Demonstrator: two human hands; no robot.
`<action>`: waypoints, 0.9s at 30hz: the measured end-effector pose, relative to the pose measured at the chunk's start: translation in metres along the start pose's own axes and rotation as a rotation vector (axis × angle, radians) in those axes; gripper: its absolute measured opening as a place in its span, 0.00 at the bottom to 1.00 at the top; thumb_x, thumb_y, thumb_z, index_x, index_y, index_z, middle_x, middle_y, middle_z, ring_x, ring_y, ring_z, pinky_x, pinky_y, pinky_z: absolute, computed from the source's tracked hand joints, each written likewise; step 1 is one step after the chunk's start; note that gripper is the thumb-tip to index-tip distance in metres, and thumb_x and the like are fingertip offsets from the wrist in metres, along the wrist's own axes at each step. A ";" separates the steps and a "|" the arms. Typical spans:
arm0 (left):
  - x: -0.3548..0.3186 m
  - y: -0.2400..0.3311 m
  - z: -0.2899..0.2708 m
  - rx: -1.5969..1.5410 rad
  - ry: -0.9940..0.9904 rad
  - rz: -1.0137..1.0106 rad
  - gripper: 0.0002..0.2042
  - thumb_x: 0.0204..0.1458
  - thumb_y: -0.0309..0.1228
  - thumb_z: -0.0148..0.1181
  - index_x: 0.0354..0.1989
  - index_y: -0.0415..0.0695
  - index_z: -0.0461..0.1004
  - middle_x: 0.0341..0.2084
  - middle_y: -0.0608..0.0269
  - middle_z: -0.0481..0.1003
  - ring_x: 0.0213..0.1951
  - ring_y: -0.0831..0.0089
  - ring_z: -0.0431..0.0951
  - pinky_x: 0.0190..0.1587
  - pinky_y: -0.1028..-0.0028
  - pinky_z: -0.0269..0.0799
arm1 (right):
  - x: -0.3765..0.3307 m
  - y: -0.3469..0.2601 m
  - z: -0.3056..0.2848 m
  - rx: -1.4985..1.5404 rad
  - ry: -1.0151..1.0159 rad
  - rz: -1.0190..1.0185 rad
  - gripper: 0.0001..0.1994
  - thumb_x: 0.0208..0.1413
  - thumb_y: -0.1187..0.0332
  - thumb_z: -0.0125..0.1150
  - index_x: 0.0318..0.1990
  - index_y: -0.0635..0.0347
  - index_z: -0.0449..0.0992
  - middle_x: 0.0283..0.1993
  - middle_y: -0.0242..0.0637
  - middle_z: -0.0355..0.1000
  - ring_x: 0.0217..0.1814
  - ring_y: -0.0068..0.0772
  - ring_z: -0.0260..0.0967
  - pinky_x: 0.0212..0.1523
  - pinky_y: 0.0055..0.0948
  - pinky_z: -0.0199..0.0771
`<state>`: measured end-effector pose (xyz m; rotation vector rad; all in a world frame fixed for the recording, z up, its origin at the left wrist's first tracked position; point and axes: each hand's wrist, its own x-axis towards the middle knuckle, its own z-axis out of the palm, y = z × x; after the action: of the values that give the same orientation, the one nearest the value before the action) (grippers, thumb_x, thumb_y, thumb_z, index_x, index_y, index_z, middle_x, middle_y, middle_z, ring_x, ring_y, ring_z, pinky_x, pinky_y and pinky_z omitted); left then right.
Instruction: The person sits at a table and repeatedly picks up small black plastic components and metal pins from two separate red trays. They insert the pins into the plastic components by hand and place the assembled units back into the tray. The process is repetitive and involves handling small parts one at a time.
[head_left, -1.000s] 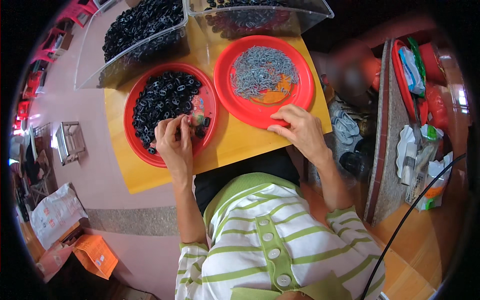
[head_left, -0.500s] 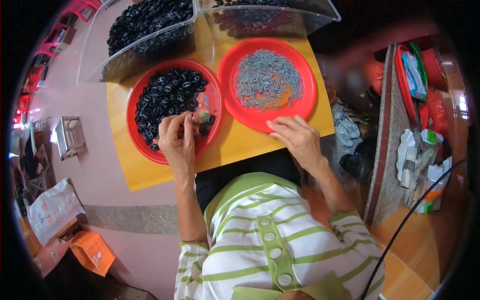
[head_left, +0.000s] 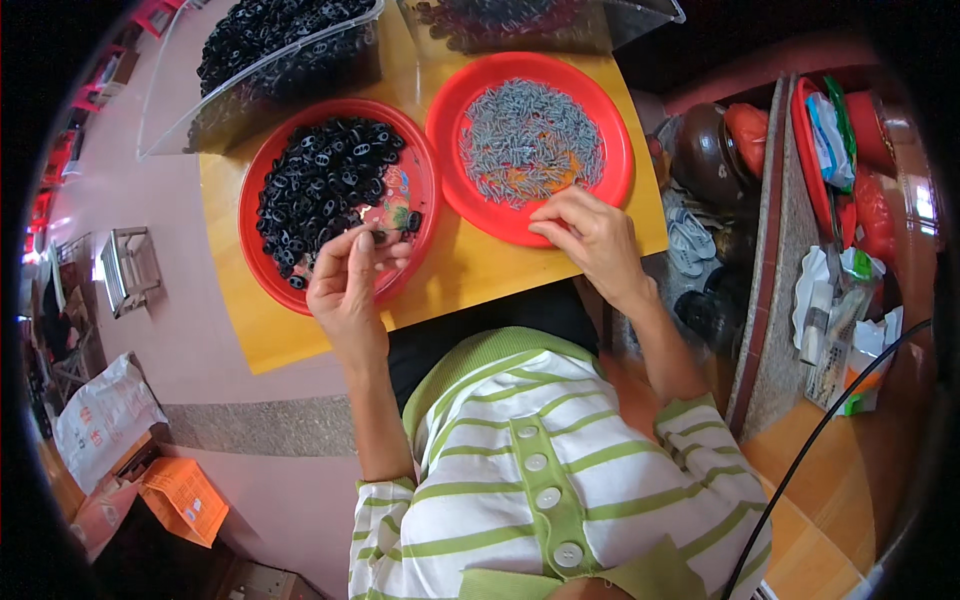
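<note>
Two red round plates lie on a yellow table [head_left: 455, 280]. The left plate [head_left: 262, 272] holds several small black ring-shaped parts [head_left: 320, 185]. The right plate [head_left: 620, 165] holds a heap of small grey metal pieces [head_left: 525, 140]. My left hand [head_left: 350, 275] hovers over the near rim of the left plate, fingers pinched on a small black part. My right hand [head_left: 590, 235] rests at the near rim of the right plate, fingertips down among the grey pieces; what they hold is hidden.
Two clear plastic bins stand behind the plates, the left bin [head_left: 265, 60] full of black parts. A shelf [head_left: 830, 250] with red bowls, bags and packets runs along the right. Shoes [head_left: 690, 240] lie on the floor. An orange box [head_left: 180, 500] sits lower left.
My right hand has slid slightly left along the right plate's rim. My left hand stays over the left plate, fingers still working a black part.
</note>
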<state>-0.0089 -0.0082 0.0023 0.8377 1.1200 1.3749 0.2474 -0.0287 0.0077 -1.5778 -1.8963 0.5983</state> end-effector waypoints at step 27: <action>-0.030 -0.003 0.017 -0.324 -0.205 -0.370 0.11 0.58 0.26 0.51 0.45 0.32 0.70 0.33 0.49 0.76 0.34 0.69 0.79 0.37 0.75 0.76 | 0.041 0.001 0.009 -0.083 -0.172 -0.081 0.05 0.47 0.73 0.56 0.27 0.65 0.67 0.27 0.47 0.68 0.29 0.49 0.69 0.31 0.41 0.68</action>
<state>0.0115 -0.0353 0.0081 0.4929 0.8154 1.0940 0.2371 0.0124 0.0072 -1.5347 -2.1266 0.6448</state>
